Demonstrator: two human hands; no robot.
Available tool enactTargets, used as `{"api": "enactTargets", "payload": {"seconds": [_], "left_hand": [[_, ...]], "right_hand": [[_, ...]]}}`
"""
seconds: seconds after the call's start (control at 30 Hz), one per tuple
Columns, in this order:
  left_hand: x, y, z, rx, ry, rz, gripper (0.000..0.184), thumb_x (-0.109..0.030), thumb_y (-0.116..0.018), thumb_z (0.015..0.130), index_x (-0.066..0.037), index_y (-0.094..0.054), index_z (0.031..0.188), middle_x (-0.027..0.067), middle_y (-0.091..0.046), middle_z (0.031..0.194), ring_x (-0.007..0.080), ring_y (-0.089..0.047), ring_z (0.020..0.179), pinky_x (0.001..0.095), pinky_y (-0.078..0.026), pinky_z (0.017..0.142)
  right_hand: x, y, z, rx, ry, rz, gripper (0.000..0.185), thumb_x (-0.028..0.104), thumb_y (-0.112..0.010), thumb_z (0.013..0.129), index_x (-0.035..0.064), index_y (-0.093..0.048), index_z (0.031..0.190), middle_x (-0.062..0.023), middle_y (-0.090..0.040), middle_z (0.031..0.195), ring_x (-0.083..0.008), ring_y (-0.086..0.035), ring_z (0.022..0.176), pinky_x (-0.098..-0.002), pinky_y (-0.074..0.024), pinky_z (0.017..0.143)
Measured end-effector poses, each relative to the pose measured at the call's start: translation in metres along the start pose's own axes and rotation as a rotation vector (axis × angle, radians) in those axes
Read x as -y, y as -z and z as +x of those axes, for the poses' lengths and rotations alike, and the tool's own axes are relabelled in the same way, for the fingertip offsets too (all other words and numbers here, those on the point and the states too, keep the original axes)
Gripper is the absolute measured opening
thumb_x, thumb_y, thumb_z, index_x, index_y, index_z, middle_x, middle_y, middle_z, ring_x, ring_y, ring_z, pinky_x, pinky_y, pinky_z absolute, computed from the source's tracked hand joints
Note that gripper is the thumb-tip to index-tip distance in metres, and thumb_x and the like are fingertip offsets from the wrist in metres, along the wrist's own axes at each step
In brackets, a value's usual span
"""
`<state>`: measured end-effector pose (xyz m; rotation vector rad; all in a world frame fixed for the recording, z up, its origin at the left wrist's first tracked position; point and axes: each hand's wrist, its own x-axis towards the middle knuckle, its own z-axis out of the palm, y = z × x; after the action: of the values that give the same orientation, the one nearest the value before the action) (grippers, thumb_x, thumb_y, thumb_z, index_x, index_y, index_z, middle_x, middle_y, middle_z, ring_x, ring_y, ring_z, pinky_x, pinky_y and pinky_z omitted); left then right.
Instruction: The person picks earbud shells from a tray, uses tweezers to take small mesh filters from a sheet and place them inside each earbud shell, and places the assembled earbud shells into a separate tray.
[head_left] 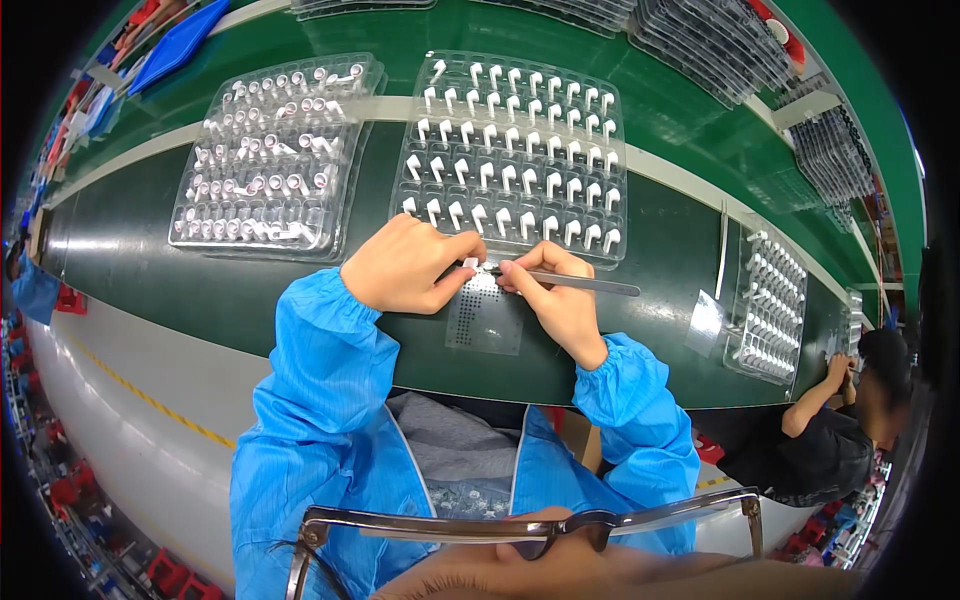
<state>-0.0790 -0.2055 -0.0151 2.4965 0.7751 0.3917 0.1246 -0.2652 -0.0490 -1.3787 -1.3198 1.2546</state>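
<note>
My left hand [412, 265] is closed, with a small white earbud piece [470, 263] pinched between thumb and index finger. My right hand [560, 305] grips metal tweezers [595, 284] like a pen, their tips meeting the white piece between both hands. Below the fingers, a clear sheet [490, 335] with rows of small dark dots lies on the green bench [330, 325]. Just beyond my hands stands a clear plastic tray [625, 235] holding rows of white earbuds. What exactly the tweezer tips hold is too small to tell.
To the left stands another stack of clear trays [345, 225] with white earbud parts. Farther right are a filled tray [735, 350] and a clear sheet [706, 325]. Stacked trays [700, 45] sit across the bench. A person in black [825, 440] works at the right end.
</note>
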Motion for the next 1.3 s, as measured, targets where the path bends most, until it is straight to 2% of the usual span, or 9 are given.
{"api": "enactTargets", "payload": {"seconds": [0.6,0.7,0.87,0.97,1.0,1.07,1.17,1.23,1.3], "left_hand": [[-0.001,0.001,0.000,0.007,0.006,-0.024,0.012,-0.014,-0.059,0.079,-0.009,-0.058,0.090,0.0100,-0.056,0.055,0.0295,-0.057,0.050,0.0410,-0.043,0.048],[0.000,0.001,0.000,-0.018,-0.015,-0.003,0.012,-0.012,-0.061,0.080,-0.010,-0.060,0.092,0.0061,-0.056,0.053,0.0225,-0.057,0.046,0.0331,-0.042,0.045],[0.001,0.016,-0.001,-0.040,0.031,-0.058,0.013,-0.011,-0.063,0.081,-0.009,-0.062,0.094,0.0068,-0.063,0.062,0.0179,-0.062,0.052,0.0290,-0.046,0.050],[0.004,0.034,0.017,-0.587,0.140,-0.221,0.017,-0.011,-0.065,0.081,-0.007,-0.065,0.097,0.0071,-0.068,0.075,0.0133,-0.066,0.064,0.0256,-0.050,0.058],[0.009,0.041,0.028,-0.595,0.124,-0.208,0.017,-0.011,-0.065,0.081,-0.007,-0.065,0.097,0.0071,-0.068,0.075,0.0133,-0.066,0.064,0.0256,-0.050,0.058],[0.032,0.059,0.058,-0.648,0.261,-0.062,0.019,-0.011,-0.065,0.081,-0.005,-0.065,0.099,0.0068,-0.070,0.083,0.0123,-0.067,0.075,0.0248,-0.052,0.064],[0.081,0.071,0.103,-0.702,0.214,-0.052,0.020,-0.015,-0.067,0.080,-0.006,-0.066,0.098,0.0064,-0.070,0.083,0.0158,-0.068,0.077,0.0269,-0.052,0.065],[0.099,0.071,0.122,-0.576,0.443,0.180,0.023,-0.022,-0.070,0.078,-0.007,-0.067,0.095,0.0058,-0.070,0.084,0.0200,-0.067,0.077,0.0304,-0.052,0.067],[0.113,0.065,0.131,-0.556,0.452,0.205,0.023,-0.023,-0.070,0.077,-0.009,-0.067,0.094,0.0056,-0.069,0.084,0.0209,-0.067,0.078,0.0317,-0.052,0.068]], "right_hand": [[0.000,-0.001,-0.002,-0.003,-0.007,0.054,0.011,0.005,-0.064,0.084,-0.0034,-0.058,0.079,-0.0128,-0.067,0.076,-0.0135,-0.065,0.072,-0.0238,-0.0532,0.066],[-0.001,-0.001,-0.001,-0.003,-0.001,0.043,0.011,0.005,-0.064,0.084,-0.0033,-0.058,0.079,-0.0132,-0.067,0.076,-0.0136,-0.065,0.072,-0.0242,-0.0532,0.066],[-0.005,-0.002,-0.002,-0.009,-0.019,0.173,0.012,0.005,-0.064,0.084,-0.0030,-0.058,0.078,-0.0139,-0.067,0.076,-0.0141,-0.065,0.071,-0.0244,-0.0532,0.065],[-0.005,0.000,0.002,-0.030,0.016,0.161,0.013,0.006,-0.064,0.084,-0.0029,-0.058,0.077,-0.0140,-0.067,0.075,-0.0146,-0.065,0.070,-0.0243,-0.0533,0.065],[-0.004,0.000,0.002,-0.027,0.023,0.165,0.013,0.006,-0.064,0.084,-0.0029,-0.058,0.077,-0.0139,-0.066,0.075,-0.0147,-0.065,0.070,-0.0244,-0.0534,0.065],[-0.004,-0.001,0.000,-0.015,0.020,0.172,0.014,0.006,-0.064,0.084,-0.0029,-0.057,0.076,-0.0137,-0.066,0.074,-0.0151,-0.065,0.070,-0.0246,-0.0535,0.065],[-0.009,0.000,0.001,-0.012,0.053,0.162,0.014,0.006,-0.064,0.084,-0.0029,-0.057,0.076,-0.0133,-0.066,0.073,-0.0152,-0.065,0.069,-0.0249,-0.0539,0.064],[-0.011,0.001,0.002,-0.018,0.075,0.162,0.014,0.006,-0.064,0.084,-0.0029,-0.057,0.076,-0.0131,-0.066,0.073,-0.0152,-0.065,0.069,-0.0250,-0.0540,0.064],[-0.012,0.001,0.003,-0.020,0.082,0.175,0.014,0.006,-0.065,0.083,-0.0029,-0.057,0.076,-0.0128,-0.066,0.073,-0.0151,-0.065,0.069,-0.0250,-0.0542,0.063]]}}
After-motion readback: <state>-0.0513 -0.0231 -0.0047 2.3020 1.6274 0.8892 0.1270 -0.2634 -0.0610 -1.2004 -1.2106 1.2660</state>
